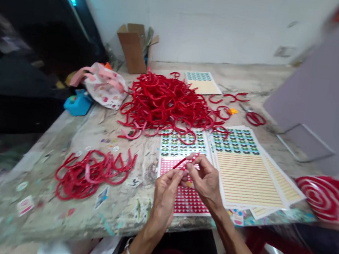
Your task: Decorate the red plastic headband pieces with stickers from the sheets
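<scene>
My left hand [165, 192] and my right hand [207, 178] meet over a sticker sheet, fingertips pinched together on a thin red curved band [179, 163]. Much of that band is hidden by the fingers. Beneath them lies the sticker sheet [191, 205], with rows of green and black shapes above and small pink and red hearts below. Just beyond my hands rises a large heap of red curved bands [167, 101]. A smaller pile of similar bands [92, 175] lies left of my left hand.
More sheets [248, 177] overlap to the right. Red-handled scissors [255, 118] lie beyond them, near a thin metal frame [304, 143]. At the back stand a cardboard box [132, 51], a patterned cloth bag [107, 88] and a blue container [78, 103]. Loose stickers dot the worn tabletop [56, 224].
</scene>
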`<state>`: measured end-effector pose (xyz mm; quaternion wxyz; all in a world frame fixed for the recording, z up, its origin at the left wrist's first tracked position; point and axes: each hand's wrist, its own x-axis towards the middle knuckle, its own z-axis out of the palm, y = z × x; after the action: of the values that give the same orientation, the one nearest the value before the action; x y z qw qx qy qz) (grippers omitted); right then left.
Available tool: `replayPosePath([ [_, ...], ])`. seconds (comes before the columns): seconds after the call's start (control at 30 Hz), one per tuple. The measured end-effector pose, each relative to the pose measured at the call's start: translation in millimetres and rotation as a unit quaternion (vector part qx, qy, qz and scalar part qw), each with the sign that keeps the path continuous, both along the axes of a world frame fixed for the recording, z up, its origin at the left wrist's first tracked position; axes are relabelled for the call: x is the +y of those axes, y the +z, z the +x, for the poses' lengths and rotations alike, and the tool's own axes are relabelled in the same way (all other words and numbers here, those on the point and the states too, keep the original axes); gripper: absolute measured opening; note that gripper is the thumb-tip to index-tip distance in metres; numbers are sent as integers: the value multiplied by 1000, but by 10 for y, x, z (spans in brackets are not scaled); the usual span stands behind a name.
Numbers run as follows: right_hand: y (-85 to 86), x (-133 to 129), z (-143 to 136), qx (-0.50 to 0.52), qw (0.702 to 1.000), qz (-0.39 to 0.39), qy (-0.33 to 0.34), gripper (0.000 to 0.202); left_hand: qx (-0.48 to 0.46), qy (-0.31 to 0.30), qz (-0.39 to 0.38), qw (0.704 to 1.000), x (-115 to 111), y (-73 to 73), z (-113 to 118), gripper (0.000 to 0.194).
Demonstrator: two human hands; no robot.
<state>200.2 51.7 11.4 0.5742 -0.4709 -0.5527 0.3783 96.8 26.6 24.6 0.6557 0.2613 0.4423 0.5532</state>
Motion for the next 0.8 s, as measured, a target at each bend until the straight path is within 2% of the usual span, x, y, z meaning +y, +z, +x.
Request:
replayPosePath([
  [0.13, 119, -73, 28, -39, 998, 26, -52, 4, 8, -23, 7, 1000, 37, 14, 33, 12],
  [0.23, 222, -254, 99, -71, 990, 40, -119, 2, 13, -68, 15, 998, -17, 48, 107, 13],
  [0.4, 364, -830, 331, -119, 961, 35, -246, 1, 18, -210, 13, 977, -317, 103, 343, 18],
  [0.57, 442, -1528, 533, -171, 907, 29, -385, 2, 26, -361, 27, 932, -721, 126, 620, 25],
  [0.7, 389, -1958, 572, -214, 865, 22, -452, 8, 62, -425, 57, 901, -987, 145, 750, 24],
  [0.8, 323, -2165, 573, -247, 839, 14, -485, 12, 86, -443, 86, 888, -1129, 187, 810, 28],
])
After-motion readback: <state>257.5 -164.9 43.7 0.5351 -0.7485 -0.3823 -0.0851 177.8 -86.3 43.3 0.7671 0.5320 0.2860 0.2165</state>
